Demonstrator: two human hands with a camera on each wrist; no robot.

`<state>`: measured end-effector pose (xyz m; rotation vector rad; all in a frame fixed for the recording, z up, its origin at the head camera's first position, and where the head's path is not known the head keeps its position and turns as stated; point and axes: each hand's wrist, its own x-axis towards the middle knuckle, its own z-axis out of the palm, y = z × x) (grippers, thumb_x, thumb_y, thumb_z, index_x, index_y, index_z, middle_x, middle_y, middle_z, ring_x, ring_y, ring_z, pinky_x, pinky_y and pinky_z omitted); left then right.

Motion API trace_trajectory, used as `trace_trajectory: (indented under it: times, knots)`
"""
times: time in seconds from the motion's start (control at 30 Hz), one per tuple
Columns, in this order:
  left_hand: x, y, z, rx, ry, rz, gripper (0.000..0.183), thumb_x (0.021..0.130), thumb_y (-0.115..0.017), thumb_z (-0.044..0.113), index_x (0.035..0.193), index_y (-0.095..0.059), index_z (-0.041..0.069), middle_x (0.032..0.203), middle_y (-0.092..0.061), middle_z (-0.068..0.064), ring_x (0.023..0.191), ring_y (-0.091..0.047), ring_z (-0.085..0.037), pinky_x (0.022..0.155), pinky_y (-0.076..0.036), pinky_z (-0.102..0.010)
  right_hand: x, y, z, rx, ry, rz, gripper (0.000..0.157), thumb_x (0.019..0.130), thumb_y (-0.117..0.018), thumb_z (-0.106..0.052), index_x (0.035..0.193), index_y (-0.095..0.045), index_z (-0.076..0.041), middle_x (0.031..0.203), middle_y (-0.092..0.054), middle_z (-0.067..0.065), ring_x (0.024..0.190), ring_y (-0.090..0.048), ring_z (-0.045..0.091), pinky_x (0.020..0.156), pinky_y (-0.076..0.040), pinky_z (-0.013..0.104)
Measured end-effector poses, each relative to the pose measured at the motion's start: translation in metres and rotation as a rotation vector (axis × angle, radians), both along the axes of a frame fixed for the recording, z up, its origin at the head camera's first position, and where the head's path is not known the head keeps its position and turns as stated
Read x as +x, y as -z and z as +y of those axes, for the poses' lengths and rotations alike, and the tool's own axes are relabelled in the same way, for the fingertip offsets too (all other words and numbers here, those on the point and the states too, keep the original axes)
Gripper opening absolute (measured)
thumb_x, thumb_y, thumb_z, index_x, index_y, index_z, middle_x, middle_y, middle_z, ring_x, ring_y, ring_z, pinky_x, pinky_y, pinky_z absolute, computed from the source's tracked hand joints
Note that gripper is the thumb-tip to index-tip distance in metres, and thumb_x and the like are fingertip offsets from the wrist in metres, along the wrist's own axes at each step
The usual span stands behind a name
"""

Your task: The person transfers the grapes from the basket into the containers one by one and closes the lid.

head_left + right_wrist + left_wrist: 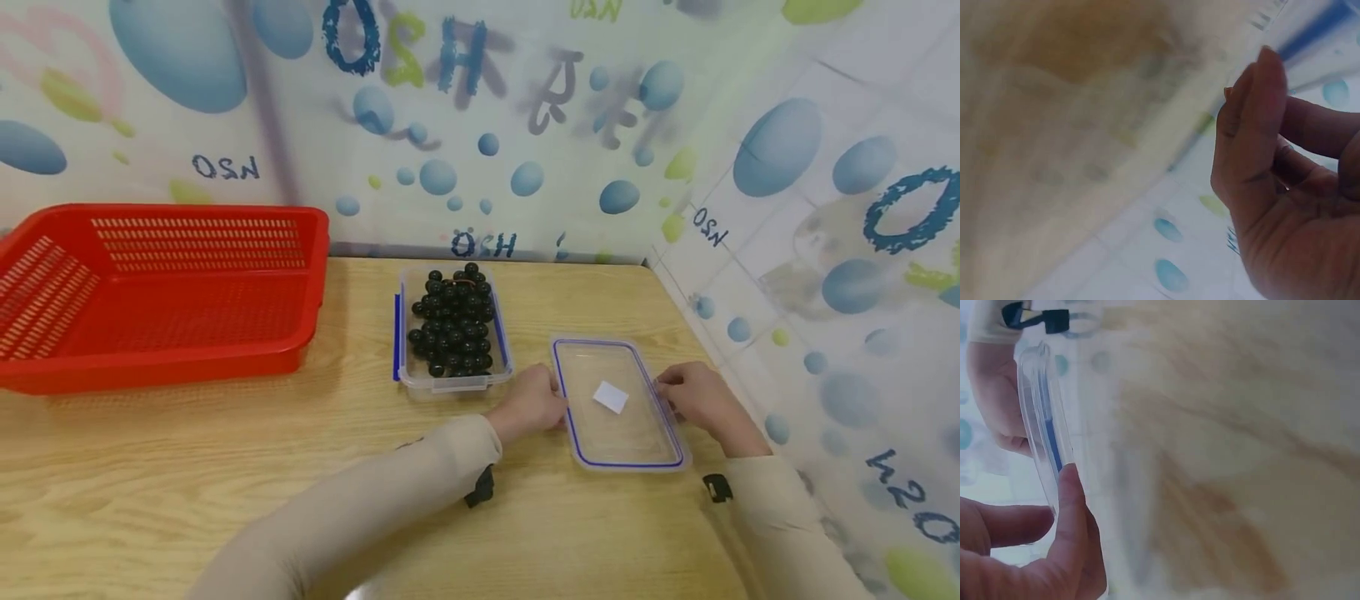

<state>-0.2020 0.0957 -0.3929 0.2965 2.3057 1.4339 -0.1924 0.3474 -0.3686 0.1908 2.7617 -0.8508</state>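
A clear plastic lid (600, 437) with a blue seal line and a small white label (611, 397) is held between the two hands, right of the container. My left hand (531, 403) pinches its left edge; in the left wrist view the thumb and fingers close on the rim. My right hand (697, 398) grips the opposite edge, with thumb and fingers bent together in the right wrist view. Left of the lid stands a clear container (459, 384) without its lid on, filled with a bunch of dark grapes (453, 325).
A red plastic basket (180, 358) stands on the left of the wooden table (360, 517). Behind the table and along its right side rise walls covered in white sheeting (510, 217) with blue and green dots. A blue strip (397, 337) runs down the container's left side.
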Motion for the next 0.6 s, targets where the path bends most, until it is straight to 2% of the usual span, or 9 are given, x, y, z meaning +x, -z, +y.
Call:
trace_trajectory:
  times: [0.07, 0.1, 0.17, 0.3, 0.4, 0.5, 0.6]
  knots:
    - [0.002, -0.006, -0.002, 0.066, -0.034, -0.048, 0.004, 0.09, -0.059, -0.006, 0.093, -0.057, -0.007, 0.069, -0.058, -0.007, 0.056, -0.065, -0.018, 0.052, -0.054, -0.024, 0.002, -0.009, -0.002, -0.044, 0.002, 0.02, 0.032, 0.1, -0.05, -0.007, 0.117, -0.056, 0.019, 0.098, -0.063, 0.023, 0.082, -0.062, 0.027, 0.065, -0.057, 0.037]
    - [0.002, -0.012, -0.004, 0.098, -0.049, -0.068, 0.013, 0.091, -0.059, -0.006, 0.104, -0.056, -0.008, 0.075, -0.059, -0.008, 0.059, -0.066, -0.019, 0.056, -0.056, -0.026, 0.002, -0.015, -0.004, -0.067, 0.0, 0.036, 0.032, 0.101, -0.049, -0.008, 0.117, -0.055, 0.019, 0.098, -0.063, 0.022, 0.083, -0.062, 0.027, 0.066, -0.057, 0.037]
    - [0.002, -0.024, -0.012, 0.164, -0.073, -0.09, 0.024, 0.093, -0.059, -0.005, 0.116, -0.053, -0.008, 0.084, -0.059, -0.009, 0.063, -0.067, -0.019, 0.062, -0.058, -0.03, 0.002, -0.028, -0.008, -0.103, -0.005, 0.072, 0.033, 0.102, -0.048, -0.009, 0.119, -0.054, 0.018, 0.1, -0.062, 0.022, 0.085, -0.061, 0.027, 0.066, -0.057, 0.035]
    - [-0.006, -0.055, -0.038, 0.294, -0.117, -0.113, 0.031, 0.095, -0.06, -0.002, 0.125, -0.053, -0.007, 0.095, -0.061, -0.012, 0.069, -0.068, -0.021, 0.071, -0.058, -0.035, -0.005, -0.054, -0.026, -0.157, -0.019, 0.148, 0.035, 0.104, -0.047, -0.014, 0.123, -0.054, 0.015, 0.105, -0.061, 0.021, 0.086, -0.06, 0.025, 0.067, -0.057, 0.032]
    - [-0.017, -0.072, -0.063, 0.326, -0.158, -0.101, 0.036, 0.096, -0.059, 0.002, 0.131, -0.054, -0.004, 0.1, -0.063, -0.012, 0.075, -0.069, -0.023, 0.074, -0.058, -0.036, -0.016, -0.067, -0.046, -0.2, -0.014, 0.195, 0.037, 0.104, -0.049, -0.019, 0.124, -0.056, 0.012, 0.106, -0.059, 0.02, 0.086, -0.058, 0.024, 0.067, -0.057, 0.029]
    - [-0.029, -0.08, -0.09, 0.305, -0.203, -0.062, 0.036, 0.097, -0.058, 0.005, 0.132, -0.058, -0.002, 0.104, -0.065, -0.011, 0.081, -0.068, -0.022, 0.075, -0.057, -0.033, -0.03, -0.072, -0.07, -0.272, -0.011, 0.225, 0.036, 0.103, -0.052, -0.02, 0.122, -0.058, 0.01, 0.104, -0.058, 0.02, 0.084, -0.058, 0.022, 0.067, -0.057, 0.027]
    - [-0.038, -0.081, -0.118, 0.285, -0.255, -0.029, 0.031, 0.097, -0.058, 0.005, 0.127, -0.062, -0.002, 0.106, -0.066, -0.012, 0.084, -0.067, -0.023, 0.075, -0.057, -0.033, -0.045, -0.071, -0.098, -0.361, -0.025, 0.228, 0.032, 0.102, -0.054, -0.016, 0.119, -0.06, 0.01, 0.101, -0.059, 0.019, 0.079, -0.06, 0.018, 0.066, -0.057, 0.028]
